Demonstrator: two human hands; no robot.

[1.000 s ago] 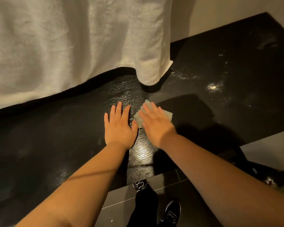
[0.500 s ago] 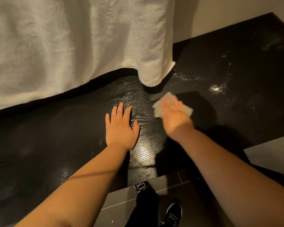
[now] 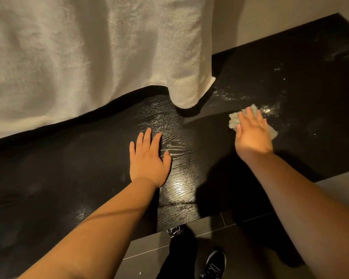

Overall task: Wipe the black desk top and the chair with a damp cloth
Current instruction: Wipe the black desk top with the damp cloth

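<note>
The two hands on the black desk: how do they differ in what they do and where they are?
The left hand lies flat and bare on the black desk top, holding nothing; the right hand presses a pale cloth against the surface. The left hand rests on a shiny, wet-looking patch, while the right hand is farther right, beside white dusty specks. Both are palm down with fingers extended.

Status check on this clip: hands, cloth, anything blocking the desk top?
Left hand flat on black desk top, empty. Right hand pressing cloth beside white dust patch. White towel hangs over the desk's far edge.
</note>
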